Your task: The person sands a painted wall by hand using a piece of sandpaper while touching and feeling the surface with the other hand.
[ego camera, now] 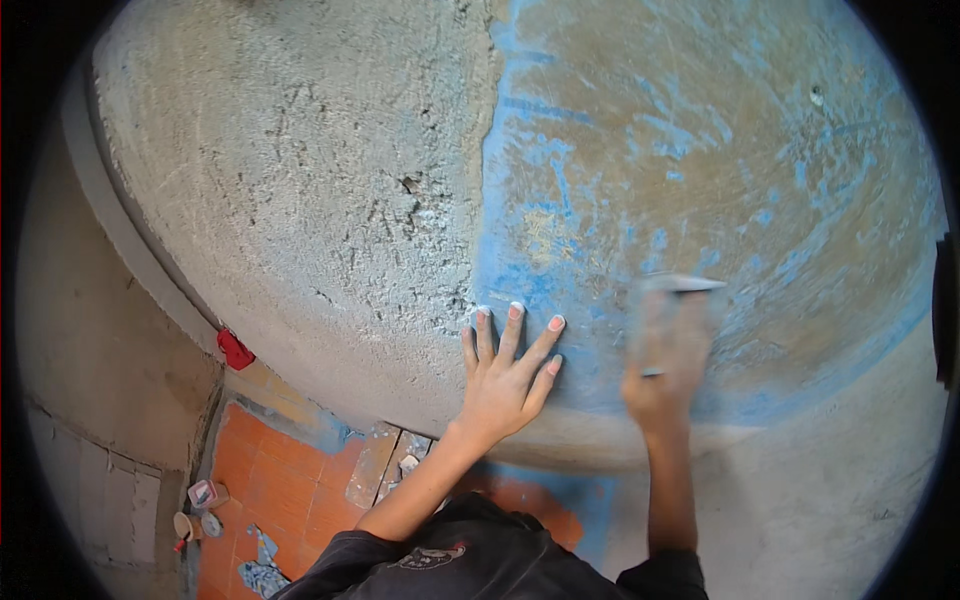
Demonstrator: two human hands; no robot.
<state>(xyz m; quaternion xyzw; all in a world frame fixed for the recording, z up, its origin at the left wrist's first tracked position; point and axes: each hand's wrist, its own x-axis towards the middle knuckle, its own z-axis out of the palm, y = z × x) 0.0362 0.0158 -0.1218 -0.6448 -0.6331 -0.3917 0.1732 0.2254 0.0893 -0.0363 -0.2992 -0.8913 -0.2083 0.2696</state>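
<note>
My left hand (508, 379) lies with fingers spread on the wall (360, 225), where rough grey plaster meets a patch with blue paint. Its fingertips bear white dust. My right hand (667, 367), blurred, is raised against the blue-flecked, brownish part of the wall. It is closed on a flat hand tool (679, 283) with a pale edge along its top; the blur hides its exact kind. The tool is right of my left hand, and the two hands are apart.
Below lies an orange tiled floor (274, 480) with paint-stained boards (373, 465), a blue patterned cloth (262, 577) and small containers (208, 495) at the left wall. A red object (235, 349) sits at the wall's lower left edge.
</note>
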